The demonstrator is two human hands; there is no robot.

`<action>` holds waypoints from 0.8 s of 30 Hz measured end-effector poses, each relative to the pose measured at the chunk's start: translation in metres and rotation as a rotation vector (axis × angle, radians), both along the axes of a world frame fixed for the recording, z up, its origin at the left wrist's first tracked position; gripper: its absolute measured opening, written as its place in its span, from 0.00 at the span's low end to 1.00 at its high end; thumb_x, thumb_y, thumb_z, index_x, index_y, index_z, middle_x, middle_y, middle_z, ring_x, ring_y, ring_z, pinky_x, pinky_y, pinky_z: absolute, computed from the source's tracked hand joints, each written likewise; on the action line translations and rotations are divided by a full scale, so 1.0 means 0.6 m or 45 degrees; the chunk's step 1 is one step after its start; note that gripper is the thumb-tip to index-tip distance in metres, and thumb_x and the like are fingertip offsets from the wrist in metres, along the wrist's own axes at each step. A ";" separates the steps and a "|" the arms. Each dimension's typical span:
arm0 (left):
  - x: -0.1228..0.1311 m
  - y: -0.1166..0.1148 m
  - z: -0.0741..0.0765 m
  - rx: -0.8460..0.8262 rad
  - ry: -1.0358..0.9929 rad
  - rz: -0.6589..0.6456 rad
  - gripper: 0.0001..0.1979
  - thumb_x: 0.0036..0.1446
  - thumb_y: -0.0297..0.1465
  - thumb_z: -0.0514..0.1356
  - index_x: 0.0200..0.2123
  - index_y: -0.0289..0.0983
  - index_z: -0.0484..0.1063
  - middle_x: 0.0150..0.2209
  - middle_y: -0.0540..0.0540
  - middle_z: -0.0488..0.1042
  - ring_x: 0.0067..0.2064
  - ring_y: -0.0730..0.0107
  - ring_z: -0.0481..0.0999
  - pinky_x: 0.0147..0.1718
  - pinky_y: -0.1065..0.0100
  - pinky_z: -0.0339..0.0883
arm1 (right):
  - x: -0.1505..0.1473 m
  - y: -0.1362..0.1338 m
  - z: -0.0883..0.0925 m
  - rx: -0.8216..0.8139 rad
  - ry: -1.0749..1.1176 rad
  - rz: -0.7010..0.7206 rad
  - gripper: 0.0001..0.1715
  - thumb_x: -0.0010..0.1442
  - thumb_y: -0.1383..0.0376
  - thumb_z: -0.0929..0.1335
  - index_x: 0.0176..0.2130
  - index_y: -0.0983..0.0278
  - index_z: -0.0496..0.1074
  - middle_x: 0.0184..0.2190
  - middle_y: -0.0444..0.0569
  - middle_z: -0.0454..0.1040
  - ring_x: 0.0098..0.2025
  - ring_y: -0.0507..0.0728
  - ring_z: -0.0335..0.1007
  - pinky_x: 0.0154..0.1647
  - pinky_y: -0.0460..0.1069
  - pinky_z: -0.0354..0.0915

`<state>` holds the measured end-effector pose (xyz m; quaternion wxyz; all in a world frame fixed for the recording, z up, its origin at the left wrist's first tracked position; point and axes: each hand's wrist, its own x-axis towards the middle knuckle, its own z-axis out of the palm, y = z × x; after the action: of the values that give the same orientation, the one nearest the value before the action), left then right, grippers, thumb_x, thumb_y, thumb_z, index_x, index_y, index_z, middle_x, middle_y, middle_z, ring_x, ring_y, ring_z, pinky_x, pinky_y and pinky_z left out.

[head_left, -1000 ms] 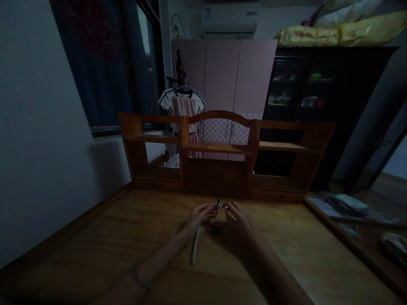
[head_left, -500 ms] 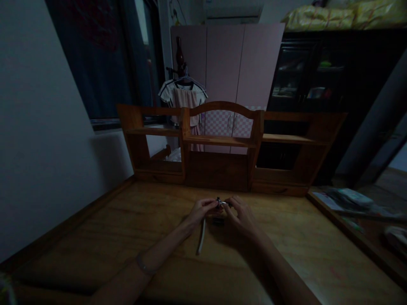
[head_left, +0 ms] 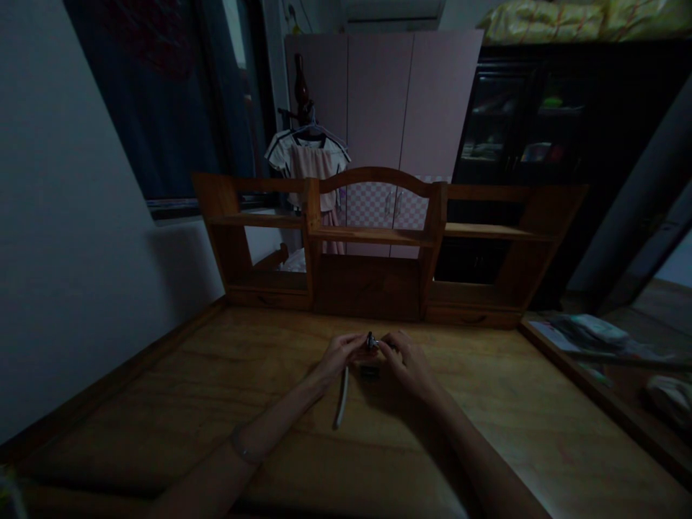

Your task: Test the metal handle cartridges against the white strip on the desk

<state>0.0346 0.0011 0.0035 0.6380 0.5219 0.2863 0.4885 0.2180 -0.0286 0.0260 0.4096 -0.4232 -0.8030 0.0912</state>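
My left hand [head_left: 342, 353] is closed, pinching a small dark part [head_left: 370, 340] with shiny bits between thumb and fingertips. Its exact kind is too small and dim to make out. Facing it, my right hand [head_left: 406, 360] is closed around a small screwdriver [head_left: 377, 343], whose thin metal shaft points left and touches or nearly touches the part. Most of the tool's dark handle is hidden by the fingers. Below the hands, a small dark block [head_left: 370, 372] lies on the tabletop. A pale tube-like strip [head_left: 342, 400] extends toward me from beneath my left hand.
The wooden desk [head_left: 259, 382] has a shelf unit [head_left: 373, 234] along its back edge. White wall [head_left: 81, 238] borders the left side. Papers and packets [head_left: 589, 333] lie beyond the desk's raised right edge. Clothes [head_left: 311, 155] hang behind, before a pink wardrobe [head_left: 378, 101].
The view has shifted slightly. Both hands stay close together; the small dark part has turned a little, and less of the screwdriver's shaft shows between the hands.
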 end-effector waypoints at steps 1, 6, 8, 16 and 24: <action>0.001 0.001 -0.002 0.015 0.009 0.026 0.19 0.50 0.41 0.64 0.37 0.31 0.77 0.40 0.38 0.77 0.40 0.59 0.77 0.46 0.59 0.68 | 0.000 -0.001 0.001 0.012 -0.013 -0.013 0.17 0.66 0.57 0.58 0.35 0.62 0.70 0.33 0.48 0.71 0.38 0.55 0.65 0.40 0.49 0.59; 0.001 0.011 -0.014 0.106 0.072 0.131 0.19 0.47 0.41 0.66 0.36 0.31 0.78 0.40 0.40 0.78 0.41 0.60 0.76 0.45 0.61 0.69 | 0.000 -0.002 0.001 0.041 -0.053 -0.051 0.16 0.66 0.58 0.58 0.36 0.62 0.70 0.33 0.49 0.71 0.38 0.56 0.65 0.39 0.49 0.59; 0.000 0.014 -0.017 0.110 0.087 0.151 0.19 0.46 0.41 0.66 0.37 0.31 0.78 0.41 0.40 0.78 0.41 0.60 0.76 0.46 0.60 0.69 | 0.001 -0.001 0.001 0.048 -0.065 -0.065 0.16 0.66 0.58 0.59 0.36 0.62 0.70 0.33 0.49 0.71 0.37 0.56 0.65 0.39 0.49 0.59; 0.001 0.018 -0.021 0.156 0.150 0.275 0.19 0.45 0.40 0.67 0.35 0.31 0.78 0.35 0.41 0.79 0.36 0.62 0.78 0.42 0.62 0.71 | 0.001 0.002 -0.001 0.089 -0.085 -0.122 0.14 0.65 0.58 0.60 0.35 0.61 0.70 0.33 0.47 0.72 0.38 0.56 0.64 0.42 0.50 0.56; 0.001 0.015 -0.020 0.249 0.286 0.352 0.17 0.47 0.41 0.65 0.34 0.32 0.78 0.33 0.41 0.79 0.35 0.61 0.78 0.38 0.64 0.72 | -0.001 0.004 -0.005 0.098 -0.120 -0.126 0.13 0.64 0.59 0.61 0.33 0.61 0.71 0.33 0.46 0.74 0.38 0.56 0.64 0.44 0.51 0.54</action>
<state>0.0352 0.0101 -0.0087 0.4752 0.5884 0.3756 0.5356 0.2174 -0.0264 0.0231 0.3912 -0.4503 -0.8024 0.0198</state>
